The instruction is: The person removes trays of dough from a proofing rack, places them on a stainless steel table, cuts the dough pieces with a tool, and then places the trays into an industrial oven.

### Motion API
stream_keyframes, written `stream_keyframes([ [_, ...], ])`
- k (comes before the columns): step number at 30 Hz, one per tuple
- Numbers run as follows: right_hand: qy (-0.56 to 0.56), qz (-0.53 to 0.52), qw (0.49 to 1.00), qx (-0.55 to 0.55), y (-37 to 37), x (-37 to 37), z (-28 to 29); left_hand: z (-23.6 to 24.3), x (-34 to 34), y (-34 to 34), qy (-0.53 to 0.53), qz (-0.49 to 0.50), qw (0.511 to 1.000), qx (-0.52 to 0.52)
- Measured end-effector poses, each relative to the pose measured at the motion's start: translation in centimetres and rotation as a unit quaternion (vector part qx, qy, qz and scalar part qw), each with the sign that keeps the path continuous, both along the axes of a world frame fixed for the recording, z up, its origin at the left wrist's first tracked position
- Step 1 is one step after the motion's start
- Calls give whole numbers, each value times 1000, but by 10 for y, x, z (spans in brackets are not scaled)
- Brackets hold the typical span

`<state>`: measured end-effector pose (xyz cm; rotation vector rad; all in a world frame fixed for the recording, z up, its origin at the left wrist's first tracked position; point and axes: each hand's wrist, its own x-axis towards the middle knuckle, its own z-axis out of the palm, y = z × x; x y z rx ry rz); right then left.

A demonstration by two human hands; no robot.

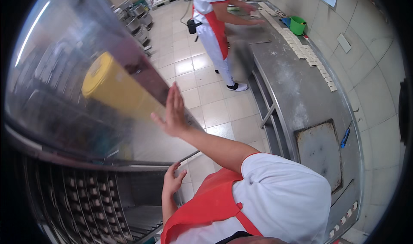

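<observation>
My right hand (pixel 173 115) is stretched out, fingers extended, at the edge of a see-through cabinet door (pixel 142 134) that stands swung out; I cannot tell whether the palm touches it. Lower down, my left hand (pixel 173 181) holds nothing, its fingers bent and apart, close to the cabinet's side near the door's lower edge. Inside the tall metal cabinet (pixel 140 191), racks bear several trays (pixel 66 196) lined with small pale dough pieces (pixel 97 209). A yellow lidded bin (pixel 109 82) shows in the door panel.
To my right runs a steel worktable (pixel 288 76) with rows of dough pieces (pixel 301 50), a green tub (pixel 297 25), a dark-rimmed tray (pixel 319 151) and a blue-handled tool (pixel 345 137). A co-worker (pixel 215 24) in a red apron stands at its far part. Mixers (pixel 137 24) line the back left.
</observation>
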<state>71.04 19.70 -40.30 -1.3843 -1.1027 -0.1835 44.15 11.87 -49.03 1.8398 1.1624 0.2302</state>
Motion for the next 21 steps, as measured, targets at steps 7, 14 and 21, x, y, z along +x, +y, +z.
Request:
stream_keyframes([
  [7, 15, 309, 942, -133, 91, 152, -11, -91, 139, 120, -55, 163, 948, -266],
  [14, 102, 292, 878, -364, 120, 294, -156, -155, 268, 321, -211, 393, 834, -325],
  [21, 293, 114, 800, -510, 95, 449, -239, -172, 340, 494, -224, 532, 753, -315],
])
